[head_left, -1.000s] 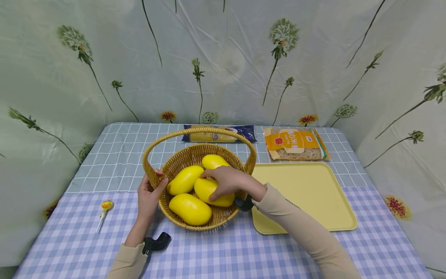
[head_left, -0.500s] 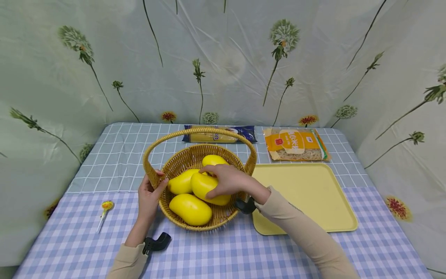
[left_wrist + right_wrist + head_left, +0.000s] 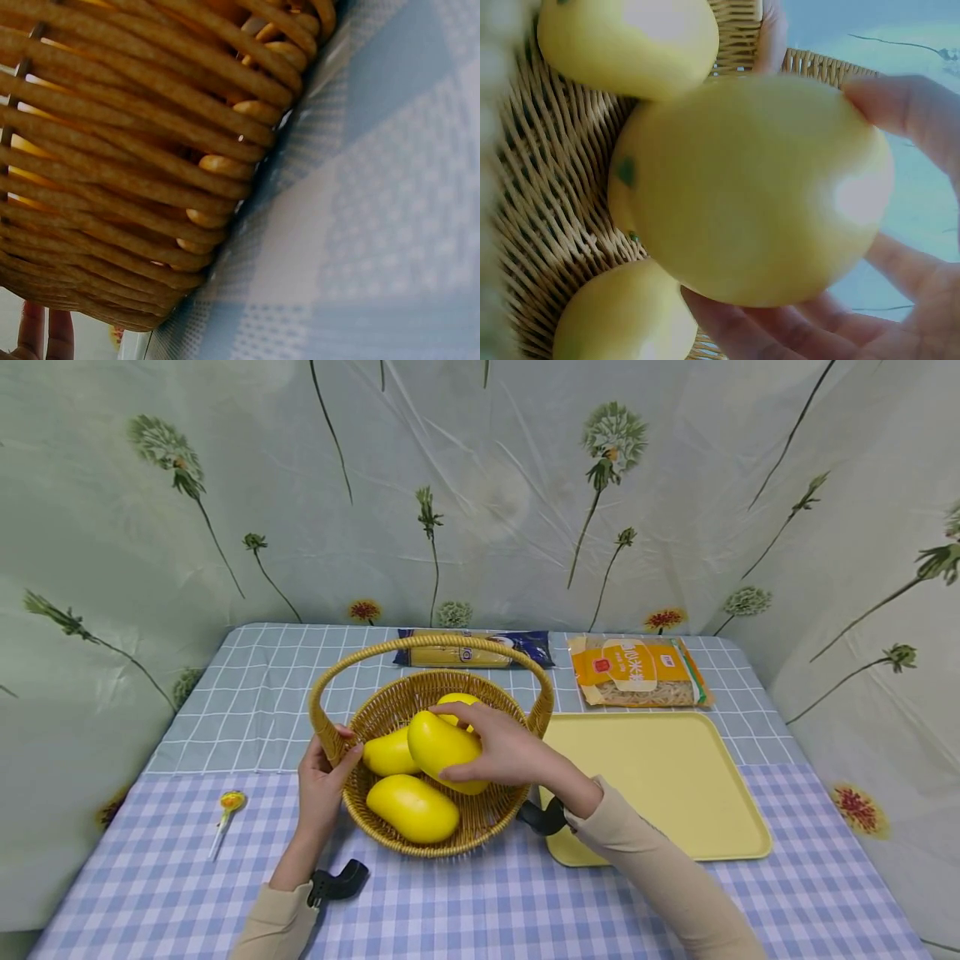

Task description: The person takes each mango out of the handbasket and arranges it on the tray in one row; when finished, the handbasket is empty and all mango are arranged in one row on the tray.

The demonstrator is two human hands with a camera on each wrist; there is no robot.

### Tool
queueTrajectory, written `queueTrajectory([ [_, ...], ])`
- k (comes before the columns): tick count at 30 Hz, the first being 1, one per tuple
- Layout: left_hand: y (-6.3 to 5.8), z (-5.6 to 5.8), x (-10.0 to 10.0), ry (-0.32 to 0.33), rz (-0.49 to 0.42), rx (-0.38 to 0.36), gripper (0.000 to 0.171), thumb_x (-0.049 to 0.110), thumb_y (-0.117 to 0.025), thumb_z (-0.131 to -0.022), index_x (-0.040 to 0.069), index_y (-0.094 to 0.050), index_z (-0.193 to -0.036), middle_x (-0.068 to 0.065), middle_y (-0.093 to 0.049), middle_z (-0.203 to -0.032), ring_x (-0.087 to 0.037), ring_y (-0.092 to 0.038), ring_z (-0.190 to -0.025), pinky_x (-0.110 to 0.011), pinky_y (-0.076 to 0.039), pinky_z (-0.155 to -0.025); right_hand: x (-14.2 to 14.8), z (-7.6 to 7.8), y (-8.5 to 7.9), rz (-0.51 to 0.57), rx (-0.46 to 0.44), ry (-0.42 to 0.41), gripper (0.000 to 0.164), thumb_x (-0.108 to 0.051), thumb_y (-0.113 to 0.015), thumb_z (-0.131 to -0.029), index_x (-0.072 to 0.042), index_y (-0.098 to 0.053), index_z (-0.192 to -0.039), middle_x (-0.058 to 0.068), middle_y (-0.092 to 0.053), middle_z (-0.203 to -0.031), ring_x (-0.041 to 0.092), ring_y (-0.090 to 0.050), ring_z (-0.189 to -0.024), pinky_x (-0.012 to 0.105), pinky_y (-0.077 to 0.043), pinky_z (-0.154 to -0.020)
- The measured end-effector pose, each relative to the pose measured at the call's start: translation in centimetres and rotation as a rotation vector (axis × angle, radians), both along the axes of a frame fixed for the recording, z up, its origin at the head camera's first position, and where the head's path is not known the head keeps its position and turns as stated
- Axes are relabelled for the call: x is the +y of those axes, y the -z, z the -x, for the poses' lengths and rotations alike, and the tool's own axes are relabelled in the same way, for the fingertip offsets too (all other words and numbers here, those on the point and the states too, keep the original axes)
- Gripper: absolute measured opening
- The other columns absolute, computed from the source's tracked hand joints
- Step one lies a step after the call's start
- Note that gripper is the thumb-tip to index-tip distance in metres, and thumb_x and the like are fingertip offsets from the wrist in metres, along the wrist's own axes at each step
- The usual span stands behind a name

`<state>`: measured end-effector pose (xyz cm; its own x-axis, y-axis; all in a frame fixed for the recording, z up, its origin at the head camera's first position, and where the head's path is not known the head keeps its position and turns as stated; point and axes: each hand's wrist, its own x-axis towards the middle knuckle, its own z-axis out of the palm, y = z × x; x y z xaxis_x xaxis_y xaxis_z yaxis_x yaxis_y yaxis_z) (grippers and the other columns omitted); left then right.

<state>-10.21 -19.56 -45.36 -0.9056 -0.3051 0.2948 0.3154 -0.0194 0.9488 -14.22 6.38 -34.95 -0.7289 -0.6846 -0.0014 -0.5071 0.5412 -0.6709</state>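
Observation:
A round wicker basket (image 3: pixel 480 831) with a tall arched handle stands mid-table and holds several yellow mangoes. My right hand (image 3: pixel 506 745) grips one mango (image 3: pixel 442 750) between thumb and fingers, raised over the others; the right wrist view shows this mango (image 3: pixel 757 195) close up. Below and around it lie a front mango (image 3: pixel 412 810), a left mango (image 3: pixel 392 753) and a back mango (image 3: pixel 459 700), partly covered. My left hand (image 3: pixel 321 783) holds the basket's left side at the foot of the handle. In the left wrist view, two fingertips (image 3: pixel 60 334) show beyond the basket wall (image 3: pixel 112 150).
A yellow tray (image 3: pixel 652 785) lies right of the basket, partly under my right forearm. Behind are a blue-ended pasta packet (image 3: pixel 465 652) and an orange noodle packet (image 3: pixel 637 670). A lollipop (image 3: pixel 228 806) lies at the left on the checked cloth (image 3: pixel 450 910).
My right hand has lifted the mango up from among the others, tilting it more upright, and its wrist has shifted slightly right. The left hand stays on the basket.

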Motion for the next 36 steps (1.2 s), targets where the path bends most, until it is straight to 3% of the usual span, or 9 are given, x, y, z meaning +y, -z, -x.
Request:
queueTrajectory([
  [10,-0.2,0.0,0.0,0.002,-0.005,-0.001,0.024,-0.01,-0.061,-0.087,-0.013,-0.05,-0.109,-0.008,-0.055,-0.099,-0.018,-0.051,-0.092,-0.023,-0.042,-0.079,0.7,-1.4,0.4,0.196,0.031,0.064,0.071,-0.04,-0.074,-0.08,-0.031,-0.04,-0.142,-0.009,-0.049,-0.13,0.011,-0.048,-0.11,0.033,-0.045,-0.084],
  [18,-0.1,0.0,0.0,0.0,0.0,0.001,0.025,-0.011,-0.061,-0.087,-0.013,-0.05,-0.11,-0.011,-0.055,-0.099,-0.019,-0.051,-0.093,-0.023,-0.042,-0.079,2.1,-3.0,0.5,0.3,0.099,0.11,0.074,-0.039,-0.076,-0.079,-0.039,-0.037,-0.142,-0.008,-0.051,-0.126,0.01,-0.052,-0.098,0.027,-0.051,-0.069],
  [24,0.0,0.0,0.0,0.005,-0.001,-0.005,0.025,-0.008,-0.061,-0.088,-0.012,-0.05,-0.109,-0.005,-0.056,-0.099,-0.018,-0.051,-0.094,-0.023,-0.043,-0.08,3.4,-4.2,0.6,0.364,0.194,0.113,0.076,-0.034,-0.078,-0.078,-0.031,-0.038,-0.143,-0.006,-0.051,-0.126,0.012,-0.051,-0.105,0.032,-0.048,-0.077],
  [30,0.0,0.0,-0.1,0.005,-0.001,0.005,0.024,-0.007,-0.061,-0.088,-0.012,-0.05,-0.109,-0.003,-0.057,-0.098,-0.018,-0.052,-0.093,-0.024,-0.042,-0.08,5.1,-5.2,1.1,0.439,0.251,0.146,0.08,-0.027,-0.081,-0.075,-0.023,-0.038,-0.141,0.0,-0.052,-0.122,0.017,-0.052,-0.097,0.035,-0.049,-0.067],
  [36,-0.2,-0.1,0.0,0.006,-0.009,0.025,0.021,-0.009,-0.06,-0.088,-0.011,-0.052,-0.107,-0.006,-0.056,-0.099,-0.018,-0.052,-0.092,-0.023,-0.043,-0.079,7.0,-5.8,1.9,0.529,0.336,0.193,0.077,-0.045,-0.072,-0.081,-0.007,-0.038,-0.138,0.008,-0.051,-0.124,0.021,-0.053,-0.096,0.03,-0.048,-0.066],
])
